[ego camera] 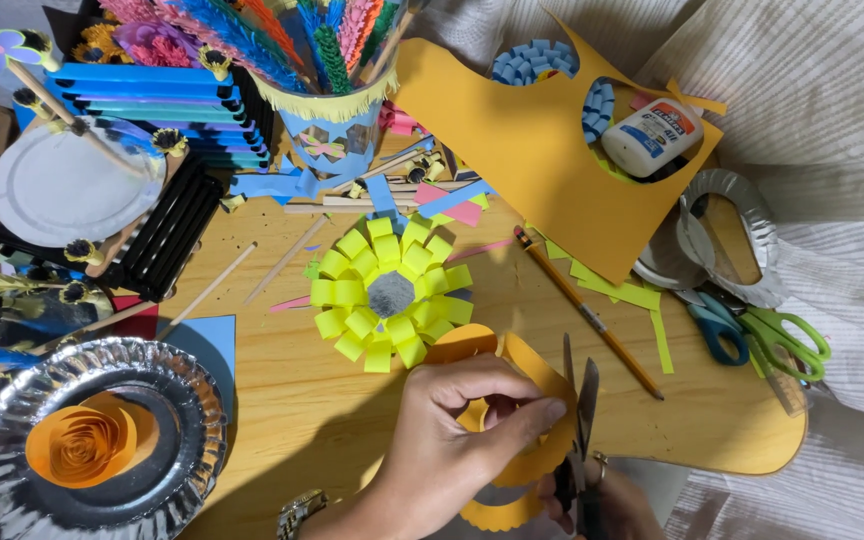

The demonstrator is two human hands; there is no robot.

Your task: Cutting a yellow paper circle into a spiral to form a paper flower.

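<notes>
The left hand (pixel 462 425) is pinching a curling strip of orange paper (pixel 527 375), spiralling just below the yellow looped-paper flower with a grey centre (pixel 390 290). The right hand (pixel 607 500) is gripping one pair of dark metal scissors (pixel 580 420), blades pointing up, away from the person, biting the strip's edge. Right of the flower, one pencil (pixel 587 310) is lying diagonally on the wooden table (pixel 302 400); further right, one blue-and-green-handled pair of scissors (pixel 757 335).

A small wooden board table (pixel 302 400) with rounded corners sits on a pale, finely striped cloth (pixel 832 100) that spreads to the right and far side. Bright, even light falls across them, with soft shadows.
</notes>
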